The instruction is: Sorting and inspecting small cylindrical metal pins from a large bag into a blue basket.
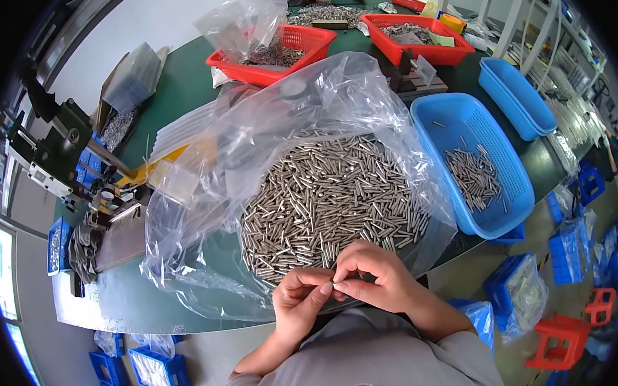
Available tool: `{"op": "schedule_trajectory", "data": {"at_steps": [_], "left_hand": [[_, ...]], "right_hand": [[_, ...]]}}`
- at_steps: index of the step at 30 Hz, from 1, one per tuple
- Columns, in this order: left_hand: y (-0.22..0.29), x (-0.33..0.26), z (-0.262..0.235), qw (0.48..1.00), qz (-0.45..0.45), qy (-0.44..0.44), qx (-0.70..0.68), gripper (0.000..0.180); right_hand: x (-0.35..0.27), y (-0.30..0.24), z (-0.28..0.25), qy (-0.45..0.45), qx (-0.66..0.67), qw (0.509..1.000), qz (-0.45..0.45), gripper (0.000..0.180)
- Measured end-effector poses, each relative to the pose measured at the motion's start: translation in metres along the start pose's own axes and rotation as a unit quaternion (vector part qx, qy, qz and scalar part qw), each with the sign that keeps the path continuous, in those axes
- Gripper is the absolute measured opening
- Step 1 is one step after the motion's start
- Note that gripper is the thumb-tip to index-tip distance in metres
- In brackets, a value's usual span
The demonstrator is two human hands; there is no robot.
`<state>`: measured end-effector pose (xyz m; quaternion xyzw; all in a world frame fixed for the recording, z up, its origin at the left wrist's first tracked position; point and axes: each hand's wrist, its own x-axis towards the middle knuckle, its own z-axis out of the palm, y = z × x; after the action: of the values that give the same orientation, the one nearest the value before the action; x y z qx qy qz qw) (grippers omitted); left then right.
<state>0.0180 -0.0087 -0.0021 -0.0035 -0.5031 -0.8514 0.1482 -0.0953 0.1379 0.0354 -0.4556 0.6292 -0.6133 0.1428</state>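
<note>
In the head view, the left hand (298, 301) and right hand (378, 275) are pinching with fingertips meeting at lower centre; whatever they are gripping is too hidden to identify. Just above, metal pins (330, 197) are lying piled at frame centre, a clear plastic bag (345, 97) spreading around them. At right, a blue perforated basket (509, 165) is holding more pins.

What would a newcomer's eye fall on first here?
Probably the broad heap of silvery metal pins in the middle, with crumpled clear plastic beyond and to its left. At its near edge, the left hand and right hand meet at the fingertips, anything between them too small to tell. To the right, a blue basket holds more.
</note>
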Motion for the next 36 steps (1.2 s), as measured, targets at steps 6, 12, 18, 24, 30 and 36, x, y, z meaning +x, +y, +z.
{"op": "schedule_trajectory", "data": {"at_steps": [6, 12, 18, 24, 30, 36], "left_hand": [[0.0, -0.007, 0.0, 1.0, -0.003, -0.003, 0.014, 0.007], [0.001, -0.002, 0.002, 0.999, -0.036, -0.01, 0.015, 0.008], [0.001, 0.006, 0.003, 0.999, 0.047, 0.024, 0.012, 0.006], [-0.006, 0.011, 0.003, 0.994, 0.086, 0.064, -0.02, 0.007], [-0.008, 0.006, 0.002, 0.992, 0.097, 0.075, -0.015, 0.007], [-0.005, 0.008, 0.004, 0.992, 0.091, 0.082, 0.009, 0.006]], "right_hand": [[-0.011, -0.002, 0.007, 0.01, -0.043, 0.999, 0.016, 0.014], [-0.011, -0.004, 0.006, 0.067, -0.177, 0.979, -0.074, 0.012], [-0.02, -0.018, -0.031, 0.276, -0.231, 0.931, -0.061, 0.011], [-0.016, -0.027, -0.105, 0.456, -0.54, 0.707, 0.023, 0.018], [-0.001, 0.009, -0.017, 0.054, -0.325, 0.942, -0.067, 0.021], [0.009, 0.021, -0.009, -0.036, -0.391, 0.917, -0.065, 0.016]]}}
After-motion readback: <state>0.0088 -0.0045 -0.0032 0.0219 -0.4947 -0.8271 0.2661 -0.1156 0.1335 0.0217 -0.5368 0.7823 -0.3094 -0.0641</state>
